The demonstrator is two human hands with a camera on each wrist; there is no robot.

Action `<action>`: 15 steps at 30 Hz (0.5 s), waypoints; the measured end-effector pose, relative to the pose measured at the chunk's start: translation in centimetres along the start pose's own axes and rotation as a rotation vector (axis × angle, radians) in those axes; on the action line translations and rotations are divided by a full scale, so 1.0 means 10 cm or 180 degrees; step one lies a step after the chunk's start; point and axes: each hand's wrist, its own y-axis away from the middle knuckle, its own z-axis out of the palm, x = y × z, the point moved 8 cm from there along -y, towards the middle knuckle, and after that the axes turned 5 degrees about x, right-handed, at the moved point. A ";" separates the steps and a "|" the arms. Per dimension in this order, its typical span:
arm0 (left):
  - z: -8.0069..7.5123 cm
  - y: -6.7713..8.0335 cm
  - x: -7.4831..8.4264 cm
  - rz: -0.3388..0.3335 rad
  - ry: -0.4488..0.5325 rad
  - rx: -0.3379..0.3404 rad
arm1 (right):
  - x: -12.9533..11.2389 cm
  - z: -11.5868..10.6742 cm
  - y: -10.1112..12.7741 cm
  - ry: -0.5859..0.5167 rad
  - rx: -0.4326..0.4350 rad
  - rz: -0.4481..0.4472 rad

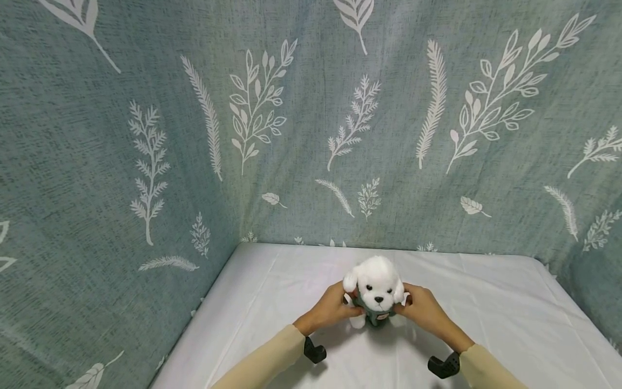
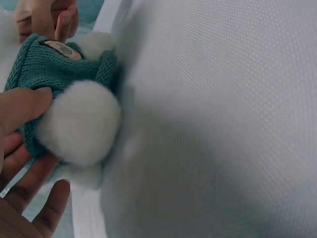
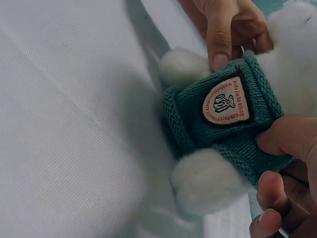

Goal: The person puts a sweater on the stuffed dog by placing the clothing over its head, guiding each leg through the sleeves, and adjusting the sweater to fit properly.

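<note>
A white plush dog (image 1: 377, 281) in a green knitted sweater faces the head camera, upright at the white surface. My left hand (image 1: 334, 307) grips its body from the left side, thumb on the front of the sweater (image 2: 59, 69). From the other side my right hand (image 1: 421, 309) holds it the same way, thumb pressing the knit near an oval-edged patch (image 3: 228, 101) with red lettering. Round fluffy white paws (image 3: 208, 181) stick out below the sweater. In the left wrist view, a paw (image 2: 81, 123) hides part of the sweater.
A white cloth (image 1: 272, 292) covers the table under the dog. Blue-green curtains (image 1: 301, 135) printed with white leaves hang behind and along the left and right sides. Black camera mounts (image 1: 315, 351) sit at both wrists, below beige sleeves (image 1: 267, 359).
</note>
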 end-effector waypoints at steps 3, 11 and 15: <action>0.00 0.00 -0.01 -0.0006 -0.0032 0.0016 | 0.01 0.00 0.01 0.0002 -0.0002 0.0015; 0.03 0.02 -0.03 0.0012 -0.0042 0.0032 | 0.04 0.02 0.03 0.0015 -0.0034 0.0029; 0.00 0.02 -0.05 0.0001 -0.0022 0.0041 | 0.07 0.01 0.01 0.0051 -0.0099 0.0005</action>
